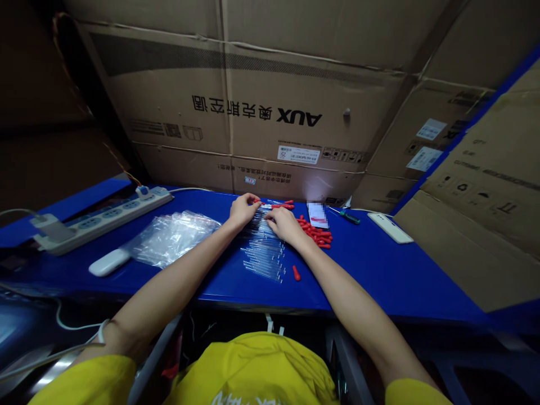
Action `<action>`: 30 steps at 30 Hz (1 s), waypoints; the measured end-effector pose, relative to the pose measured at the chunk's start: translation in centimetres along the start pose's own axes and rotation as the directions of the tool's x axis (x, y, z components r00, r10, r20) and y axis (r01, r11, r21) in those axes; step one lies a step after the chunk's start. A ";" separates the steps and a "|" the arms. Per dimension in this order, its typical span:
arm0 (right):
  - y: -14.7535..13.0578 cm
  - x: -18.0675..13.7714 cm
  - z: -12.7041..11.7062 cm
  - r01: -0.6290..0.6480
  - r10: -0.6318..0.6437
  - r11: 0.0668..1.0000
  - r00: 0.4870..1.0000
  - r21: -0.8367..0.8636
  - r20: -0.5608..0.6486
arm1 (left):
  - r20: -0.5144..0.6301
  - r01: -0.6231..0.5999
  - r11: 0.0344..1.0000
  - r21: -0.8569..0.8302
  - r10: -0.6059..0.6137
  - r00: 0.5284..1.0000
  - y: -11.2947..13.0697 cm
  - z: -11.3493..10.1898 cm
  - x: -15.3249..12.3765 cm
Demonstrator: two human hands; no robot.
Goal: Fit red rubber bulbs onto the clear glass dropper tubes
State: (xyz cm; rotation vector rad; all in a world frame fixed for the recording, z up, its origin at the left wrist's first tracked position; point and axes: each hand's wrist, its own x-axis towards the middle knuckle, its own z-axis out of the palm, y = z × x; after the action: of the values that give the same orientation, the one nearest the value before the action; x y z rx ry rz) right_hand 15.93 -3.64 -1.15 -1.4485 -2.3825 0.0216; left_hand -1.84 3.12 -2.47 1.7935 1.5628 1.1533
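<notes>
My left hand is closed at the far end of a pile of clear glass dropper tubes, with a red rubber bulb at its fingertips. Beside it, my right hand has its fingers curled down over the tubes; what they pinch is too small to make out. Droppers with red bulbs lie just beyond both hands. A heap of loose red rubber bulbs sits to the right of my right hand. One single red bulb lies nearer the table's front edge.
Clear plastic bags lie left of the tubes, beside a white rounded device and a power strip. On the right are a card, a screwdriver and a pale phone. Cardboard walls the blue table.
</notes>
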 end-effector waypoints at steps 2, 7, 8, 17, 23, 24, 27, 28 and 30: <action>0.1 0.0 0.1 -0.005 0.005 1.000 1.000 0.002 0.000 | -0.017 0.017 0.999 0.028 -0.016 1.000 0.2 -0.1 -0.1; 1.0 0.0 -0.1 -0.048 0.055 0.996 0.994 0.069 -0.092 | -0.021 -0.055 0.994 0.094 0.058 0.998 0.9 -0.5 -0.6; 1.2 -0.1 -0.4 -0.064 0.076 0.994 0.988 0.091 -0.134 | -0.005 -0.097 0.990 0.099 0.098 0.995 1.1 -0.5 -0.8; 2.8 -1.6 -3.6 0.053 -0.031 0.993 0.979 0.106 -0.202 | 0.254 -0.464 0.879 0.109 0.427 0.868 3.3 -0.1 -2.7; 5.6 -3.1 -6.4 -0.038 0.103 0.971 0.959 0.238 -0.265 | 0.247 -0.548 0.814 0.193 0.500 0.830 2.9 0.0 -2.7; 6.2 -3.3 -6.8 -0.048 0.131 0.958 0.951 0.284 -0.280 | 0.247 -0.552 0.805 0.216 0.502 0.829 2.6 0.0 -2.5; 7.6 -3.6 -7.6 -0.091 0.228 0.903 0.930 0.420 -0.288 | 0.245 -0.538 0.803 0.258 0.484 0.840 1.4 -0.2 -1.6; 8.0 -3.7 -7.7 -0.117 0.262 0.884 0.926 0.453 -0.272 | 0.240 -0.525 0.809 0.264 0.472 0.848 1.0 -0.2 -1.3; 8.7 -3.9 -7.9 -0.177 0.312 0.856 0.926 0.486 -0.211 | 0.232 -0.498 0.824 0.270 0.447 0.864 0.4 -0.3 -0.8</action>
State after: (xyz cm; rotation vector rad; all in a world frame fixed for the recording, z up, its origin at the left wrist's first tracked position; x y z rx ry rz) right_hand 27.42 -4.18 3.42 -1.3993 -1.7872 0.3909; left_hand -1.85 2.21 -2.23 2.5354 1.2990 0.9578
